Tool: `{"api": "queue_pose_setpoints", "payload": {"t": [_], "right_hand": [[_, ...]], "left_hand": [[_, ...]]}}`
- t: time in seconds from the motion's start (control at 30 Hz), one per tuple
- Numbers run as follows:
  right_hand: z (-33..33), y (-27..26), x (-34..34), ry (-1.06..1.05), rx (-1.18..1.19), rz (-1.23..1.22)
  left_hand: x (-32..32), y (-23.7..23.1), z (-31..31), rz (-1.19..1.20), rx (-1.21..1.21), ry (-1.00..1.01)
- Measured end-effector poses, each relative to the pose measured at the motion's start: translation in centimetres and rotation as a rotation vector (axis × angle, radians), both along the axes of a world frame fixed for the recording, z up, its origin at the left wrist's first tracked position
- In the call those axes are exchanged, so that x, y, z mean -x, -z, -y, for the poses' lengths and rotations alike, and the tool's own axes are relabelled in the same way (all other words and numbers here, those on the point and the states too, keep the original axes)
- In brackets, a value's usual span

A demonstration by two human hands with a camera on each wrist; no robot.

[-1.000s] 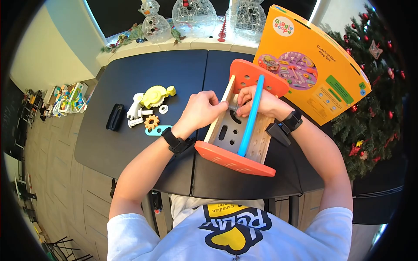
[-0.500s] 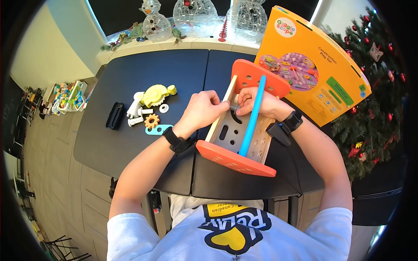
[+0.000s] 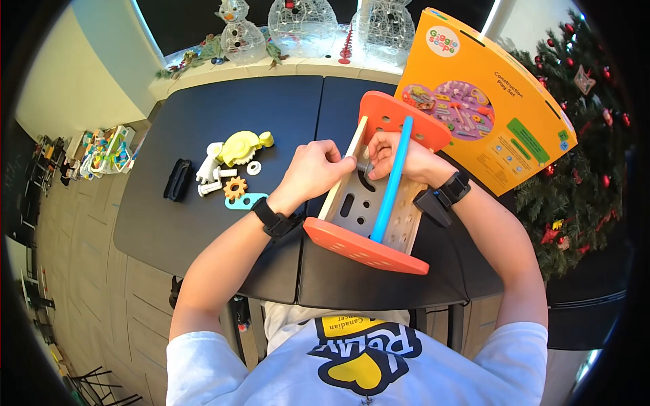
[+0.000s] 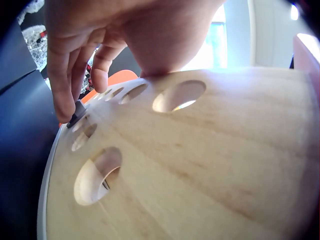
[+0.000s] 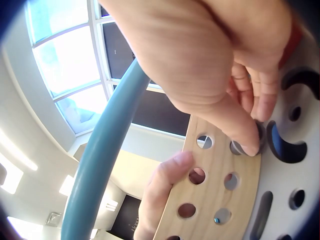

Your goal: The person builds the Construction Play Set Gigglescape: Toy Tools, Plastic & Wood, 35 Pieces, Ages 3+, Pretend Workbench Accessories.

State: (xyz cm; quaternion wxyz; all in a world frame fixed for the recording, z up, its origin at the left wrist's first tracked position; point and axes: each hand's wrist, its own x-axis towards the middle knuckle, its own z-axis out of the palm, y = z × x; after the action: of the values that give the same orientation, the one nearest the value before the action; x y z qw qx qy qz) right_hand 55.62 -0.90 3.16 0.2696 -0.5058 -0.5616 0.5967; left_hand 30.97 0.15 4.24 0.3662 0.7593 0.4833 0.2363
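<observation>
On the table (image 3: 189,237) before the person, the left hand (image 3: 315,170) grips the wooden side of a toy toolbox (image 3: 365,247), fingertips touching a grey piece (image 4: 76,115) outside, while the right hand (image 3: 399,157), under the blue handle (image 3: 391,196), pinches a round grey part (image 5: 260,131) inside. Leftward lie a gear (image 3: 235,189) and white bolts (image 3: 210,189); farther off stand a yellow carton (image 3: 518,118) and snowmen (image 3: 305,30).

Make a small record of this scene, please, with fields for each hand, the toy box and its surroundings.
Left hand: straddles wooden side panel, touching grey piece outside
Right hand: pinches grey round part inside
Toy box: orange ends, blue handle
Table, left of box: orange gear, teal plate, white bolt
Beyond, right: orange carton
Unclear: whether both grey parts connect
</observation>
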Motion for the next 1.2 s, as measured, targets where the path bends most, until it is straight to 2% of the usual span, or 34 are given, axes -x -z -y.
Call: {"api": "queue_pose_setpoints", "payload": {"t": [0.23, 0.53, 0.73, 0.93, 1.2], "right_hand": [[-0.5, 0.6, -0.5, 0.048, 0.027, -0.162], [-0.4, 0.7, -0.5, 0.065, 0.014, 0.047], [-0.4, 0.5, -0.5, 0.111, 0.072, 0.071], [-0.2, 0.4, -0.8, -0.003, 0.092, 0.027], [0.1, -0.3, -0.1, 0.046, 0.136, 0.042]], "left_hand": [[0.0, 0.0, 0.1, 0.006, -0.006, -0.005], [0.0, 0.0, 0.1, 0.012, -0.008, -0.005], [-0.1, 0.0, -0.1, 0.006, 0.007, 0.006], [-0.1, 0.3, -0.4, 0.01, -0.02, 0.008], [-0.2, 0.2, -0.2, 0.004, 0.008, -0.006]]}}
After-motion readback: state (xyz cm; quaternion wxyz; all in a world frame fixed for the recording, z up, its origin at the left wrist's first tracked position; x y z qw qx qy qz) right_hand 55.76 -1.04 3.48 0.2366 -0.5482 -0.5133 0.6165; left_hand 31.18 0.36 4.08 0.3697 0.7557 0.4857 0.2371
